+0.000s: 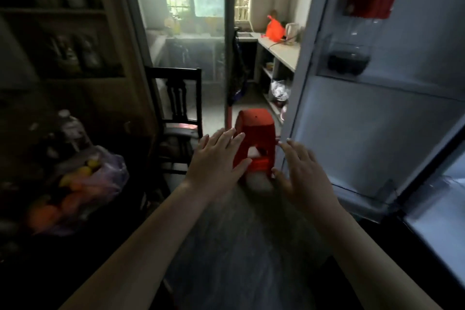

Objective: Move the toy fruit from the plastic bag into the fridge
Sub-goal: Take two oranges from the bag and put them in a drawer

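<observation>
Our left grip [216, 158] and right grip [304, 173] hover spread, holding nothing; clear plastic bag of toy fruit [83, 184] sits left, open white fridge door [377, 113] right.

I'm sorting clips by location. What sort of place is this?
Most likely a home kitchen area: an open fridge door with bottle shelves stands on the right, a counter with a kettle runs behind it, and a dark wooden chair sits nearby.

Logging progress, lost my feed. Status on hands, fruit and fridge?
Open, empty: left hand, right hand. At left, toy fruit in plastic bag. Ahead, red stool; fridge door open.
</observation>
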Tool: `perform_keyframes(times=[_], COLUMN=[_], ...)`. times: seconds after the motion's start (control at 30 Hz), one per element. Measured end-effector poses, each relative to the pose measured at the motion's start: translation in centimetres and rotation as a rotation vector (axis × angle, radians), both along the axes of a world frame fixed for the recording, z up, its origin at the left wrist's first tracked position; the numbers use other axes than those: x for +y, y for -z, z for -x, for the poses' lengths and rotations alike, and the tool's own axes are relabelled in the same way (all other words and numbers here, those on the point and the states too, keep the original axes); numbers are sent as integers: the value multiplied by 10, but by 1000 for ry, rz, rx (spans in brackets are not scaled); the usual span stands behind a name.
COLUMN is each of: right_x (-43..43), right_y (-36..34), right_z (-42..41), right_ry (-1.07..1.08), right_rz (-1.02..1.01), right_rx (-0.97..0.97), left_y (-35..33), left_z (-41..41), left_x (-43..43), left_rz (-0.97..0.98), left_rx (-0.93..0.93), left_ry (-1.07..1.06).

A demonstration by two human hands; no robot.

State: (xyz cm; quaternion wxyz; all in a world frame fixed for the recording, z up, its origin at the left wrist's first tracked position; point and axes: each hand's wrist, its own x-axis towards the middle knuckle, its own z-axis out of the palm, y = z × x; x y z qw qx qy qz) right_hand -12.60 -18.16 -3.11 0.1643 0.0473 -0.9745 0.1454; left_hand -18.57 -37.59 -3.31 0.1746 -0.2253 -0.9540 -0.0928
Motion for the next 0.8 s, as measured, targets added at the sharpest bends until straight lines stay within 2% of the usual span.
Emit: perform_keyframes(times=[0.43,0.8], right_x=[-203,-288], right_y=[42,88], right_z=[112,196], right_ry=[-432,-745], right_rz=[-1,7], right_rx=[-8,-109], left_y=[58,114], left_z=[29,54], left_x=[-209,-283], left_rz=[-47,-56], left_rx=[-104,-219], left_ry=[-394,-667])
